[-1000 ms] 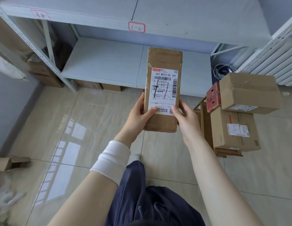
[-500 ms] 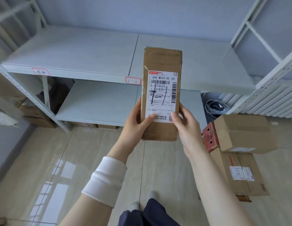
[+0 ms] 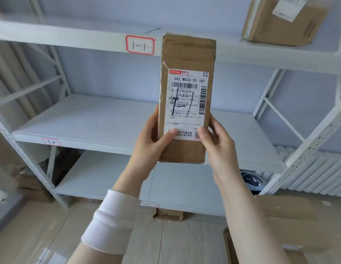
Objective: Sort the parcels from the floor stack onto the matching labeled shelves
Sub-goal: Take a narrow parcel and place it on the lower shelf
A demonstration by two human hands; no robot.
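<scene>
I hold a long brown cardboard parcel (image 3: 187, 58) upright in front of me. Its white shipping label carries a handwritten "1-1". My left hand (image 3: 151, 140) grips its lower left edge, thumb on the label. My right hand (image 3: 216, 143) grips the lower right edge, thumb on the label too. Behind the parcel's top left, the upper shelf (image 3: 70, 38) bears a red-framed tag "1-1" (image 3: 140, 44). The middle shelf (image 3: 86, 119) lies behind the parcel, with a small red tag (image 3: 51, 141) on its front edge.
Another brown parcel (image 3: 280, 21) sits on the upper shelf at the right. Cardboard boxes (image 3: 291, 225) stand on the floor at the lower right. A white radiator (image 3: 318, 178) is at the right, and a slanted rack post (image 3: 308, 141) crosses there. The lowest shelf (image 3: 101, 178) is near the floor.
My view has risen from the lower shelves to the upper shelf tagged 1-1. The parcel has risen with both hands, held the same way.
</scene>
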